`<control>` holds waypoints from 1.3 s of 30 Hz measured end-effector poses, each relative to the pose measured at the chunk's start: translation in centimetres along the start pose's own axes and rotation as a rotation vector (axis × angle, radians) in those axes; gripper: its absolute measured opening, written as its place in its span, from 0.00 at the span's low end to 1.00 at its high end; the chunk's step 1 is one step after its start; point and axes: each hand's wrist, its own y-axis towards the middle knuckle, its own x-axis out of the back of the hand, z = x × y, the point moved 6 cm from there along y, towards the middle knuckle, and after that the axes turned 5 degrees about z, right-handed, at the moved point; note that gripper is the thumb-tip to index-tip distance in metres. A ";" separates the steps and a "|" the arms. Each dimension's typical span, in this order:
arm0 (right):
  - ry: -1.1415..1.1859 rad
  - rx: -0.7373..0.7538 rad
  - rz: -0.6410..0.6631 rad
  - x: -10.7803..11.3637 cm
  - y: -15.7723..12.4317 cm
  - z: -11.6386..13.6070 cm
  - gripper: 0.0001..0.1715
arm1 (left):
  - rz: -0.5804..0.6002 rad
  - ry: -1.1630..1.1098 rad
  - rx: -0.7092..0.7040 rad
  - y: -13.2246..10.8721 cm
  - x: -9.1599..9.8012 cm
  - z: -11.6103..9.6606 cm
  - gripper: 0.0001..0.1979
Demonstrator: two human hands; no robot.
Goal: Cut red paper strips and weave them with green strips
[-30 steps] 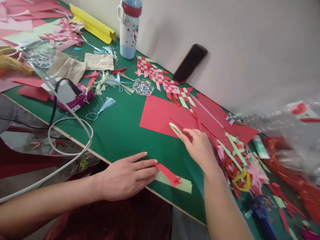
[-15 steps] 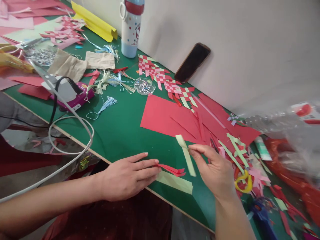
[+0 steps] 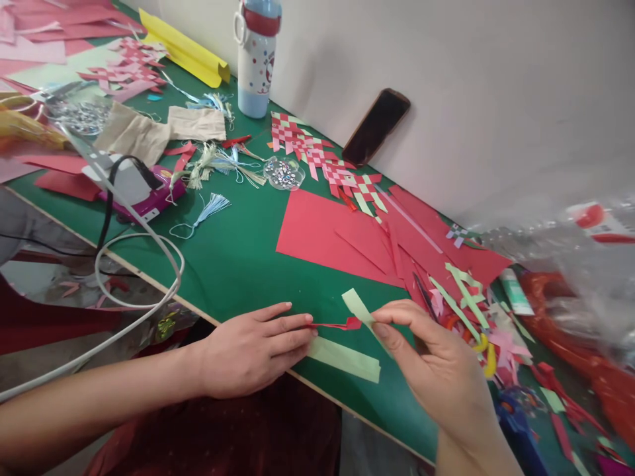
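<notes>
My left hand (image 3: 258, 350) lies flat at the front edge of the green table, fingers stretched out. Its fingertips rest over the ends of a folded red paper strip (image 3: 337, 324) and a wide pale green paper strip (image 3: 344, 360), both pointing right. In a thumb-and-finger pinch, my right hand (image 3: 426, 357) holds a narrow pale green paper strip (image 3: 356, 305) just above the red strip's far end. Part of that held strip is hidden behind my fingers.
Red paper sheets (image 3: 327, 238), a woven paper band (image 3: 317, 155) and a bead dish (image 3: 284, 173) lie beyond my hands. A phone (image 3: 377, 127) leans against the wall by a bottle (image 3: 256, 73). Paper scraps (image 3: 508, 340) and yellow-handled scissors (image 3: 490, 360) are at right; a white cable (image 3: 169, 291) loops at left.
My right hand has come slightly lower with the narrow green strip, which now meets the red strip's end in view. The red strip's tip looks more closed up. My left hand stays put.
</notes>
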 end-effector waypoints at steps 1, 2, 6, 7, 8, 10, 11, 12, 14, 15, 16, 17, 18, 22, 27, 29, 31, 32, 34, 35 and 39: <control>0.012 -0.024 0.009 0.0 0.0 0.0 0.04 | -0.001 0.000 -0.001 0.0 0.0 0.0 0.17; 0.023 -0.042 0.017 0.0 0.1 0.0 0.04 | -0.001 -0.003 -0.001 -0.1 -0.1 0.0 0.18; 0.048 -0.072 0.040 -0.1 0.3 0.1 0.05 | -0.002 -0.010 -0.003 -0.1 -0.1 0.0 0.19; 0.050 -0.077 0.050 -0.1 0.4 0.2 0.05 | -0.004 -0.009 -0.002 -0.1 -0.1 0.0 0.18; 0.051 -0.081 0.063 -0.2 0.4 0.2 0.05 | -0.009 -0.006 -0.001 -0.1 0.0 0.0 0.18; 0.056 -0.082 0.102 -0.5 0.4 0.2 0.05 | -0.008 0.001 0.001 0.0 0.1 0.0 0.18; 0.057 -0.075 0.123 -0.7 0.4 0.1 0.05 | 0.000 0.005 0.002 0.0 0.1 0.0 0.17; 0.052 -0.066 0.147 -0.8 0.4 0.1 0.05 | 0.007 0.010 0.003 0.1 0.1 0.0 0.17; 0.012 -0.040 0.180 -1.1 0.5 -0.1 0.06 | 0.021 0.021 0.008 0.1 0.2 0.0 0.17; -0.022 -0.027 0.190 -1.2 0.5 -0.1 0.07 | 0.026 0.027 0.010 0.1 0.2 0.0 0.17; -0.061 -0.016 0.201 -1.3 0.6 -0.3 0.07 | 0.027 0.032 0.011 0.1 0.2 0.1 0.16; -0.099 -0.013 0.216 -1.5 0.8 -0.4 0.08 | 0.025 0.034 0.012 0.1 0.3 0.1 0.16; -0.132 -0.017 0.232 -1.7 0.9 -0.6 0.09 | 0.023 0.036 0.014 0.1 0.4 0.1 0.16; -0.199 -0.057 0.294 -2.6 2.1 -1.5 0.12 | 0.015 0.042 0.032 0.2 0.6 0.1 0.16; -0.244 -0.054 0.302 -3.6 4.4 -2.4 0.11 | 0.024 0.033 0.056 0.2 0.5 0.2 0.15; -0.270 -0.061 0.321 -4.1 5.1 -2.8 0.12 | 0.025 0.026 0.061 0.1 0.4 0.2 0.15; -0.298 -0.057 0.350 -4.6 5.7 -3.2 0.11 | 0.020 0.024 0.067 0.1 0.4 0.2 0.15; -0.312 -0.046 0.365 -4.9 5.8 -3.4 0.11 | 0.016 0.025 0.069 0.1 0.4 0.2 0.14; -0.328 -0.009 0.381 -5.4 5.8 -3.6 0.11 | 0.011 0.027 0.071 0.1 0.4 0.2 0.14; -0.329 0.013 0.371 -5.5 5.7 -3.7 0.10 | 0.010 0.029 0.071 0.1 0.4 0.2 0.14; -0.330 0.052 0.301 -5.4 5.1 -3.8 0.13 | 0.003 0.029 0.073 0.1 0.4 0.2 0.13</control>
